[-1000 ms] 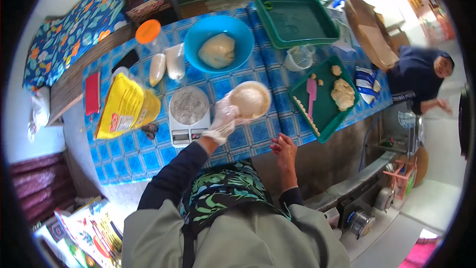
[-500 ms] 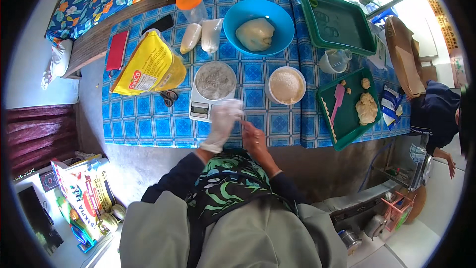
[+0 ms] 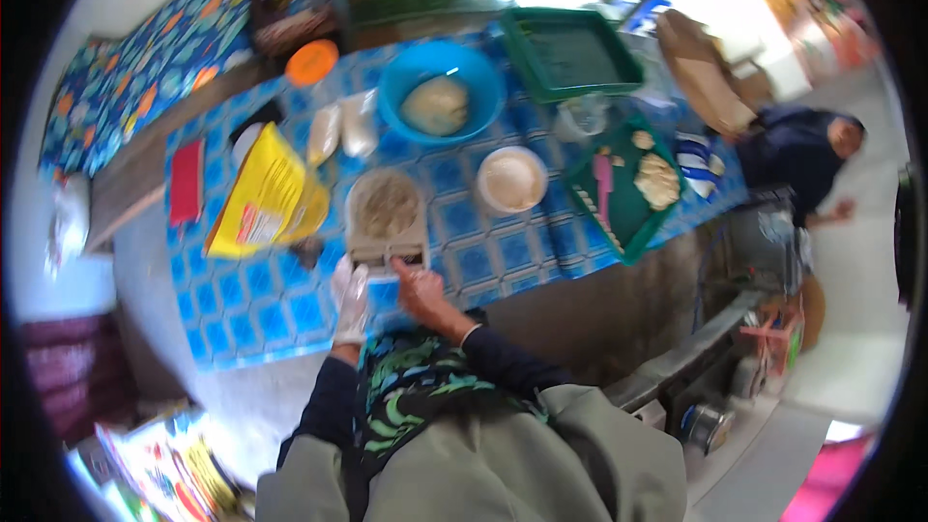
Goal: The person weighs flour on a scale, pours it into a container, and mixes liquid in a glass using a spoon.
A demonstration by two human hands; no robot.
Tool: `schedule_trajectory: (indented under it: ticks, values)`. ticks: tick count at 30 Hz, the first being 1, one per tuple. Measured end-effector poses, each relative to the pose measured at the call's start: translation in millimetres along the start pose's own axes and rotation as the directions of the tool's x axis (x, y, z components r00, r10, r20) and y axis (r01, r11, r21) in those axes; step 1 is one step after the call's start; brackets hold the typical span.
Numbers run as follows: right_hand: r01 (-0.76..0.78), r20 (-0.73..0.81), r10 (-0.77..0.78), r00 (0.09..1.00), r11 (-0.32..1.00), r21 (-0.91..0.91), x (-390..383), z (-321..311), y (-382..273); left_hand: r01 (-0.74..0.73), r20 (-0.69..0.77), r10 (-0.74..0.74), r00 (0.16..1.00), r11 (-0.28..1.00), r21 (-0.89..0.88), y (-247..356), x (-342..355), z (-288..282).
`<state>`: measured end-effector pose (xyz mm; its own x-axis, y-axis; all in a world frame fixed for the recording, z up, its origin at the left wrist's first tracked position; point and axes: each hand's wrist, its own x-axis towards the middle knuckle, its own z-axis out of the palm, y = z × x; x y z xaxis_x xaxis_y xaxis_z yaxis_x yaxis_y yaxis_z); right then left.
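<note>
Scale (image 3: 420,230) is found on the checked cloth (image 3: 459,232), close in front of the body, its pan (image 3: 387,203) toward twelve o'clock and its panel (image 3: 369,257) toward six. By the bare right hand (image 3: 428,298) the panel seems to be touched: the forefinger (image 3: 407,277) is stretched out, the other fingers look curled, and because of blur it cannot be told whether anything is pinched. The gloved left hand (image 3: 350,302) is kept at the seven o'clock corner, its fingers loosely raised, with nothing seen in it; whether the scale is touched by it cannot be told.

Counted from the scale, the tub (image 3: 491,199) of pale powder (image 3: 512,180) is set between two and three o'clock, the tray (image 3: 626,209) at three, the bowl (image 3: 416,63) at one, and the yellow pouch (image 3: 263,195) at nine.

A false reading could be caused if the pan is leaned on by either hand. The scale could be pushed askew by a too hard press, should the cloth slide under it. Powder could be spilled if the open tub is knocked by the right hand.
</note>
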<state>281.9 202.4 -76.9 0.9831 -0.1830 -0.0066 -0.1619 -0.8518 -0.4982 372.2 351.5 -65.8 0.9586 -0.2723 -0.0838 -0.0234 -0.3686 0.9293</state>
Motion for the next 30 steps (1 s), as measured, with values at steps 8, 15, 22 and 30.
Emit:
schedule_trajectory:
  ticks: [8,15,22,30]
  values:
    - [-0.024,-0.086,0.016,0.996,0.996,-0.086,6.8,-2.1,-26.9,0.031,0.047,-0.034,0.998,0.998,0.053,10.7,10.6,-16.5]
    - [-0.369,-0.290,0.349,0.891,0.929,-0.014,10.6,-19.5,-51.5,0.166,0.071,-0.160,0.985,0.983,-0.085,-47.0,23.7,-25.6]
    - [-0.612,-0.342,0.653,0.676,0.755,0.233,16.8,-28.9,-13.8,0.373,0.358,-0.229,0.905,0.831,-0.412,-1.3,-2.5,3.1]
    - [-0.401,0.026,0.523,0.852,0.621,0.673,-19.1,-47.0,47.8,0.277,0.345,-0.136,0.929,0.873,-0.402,7.5,-33.9,6.9]
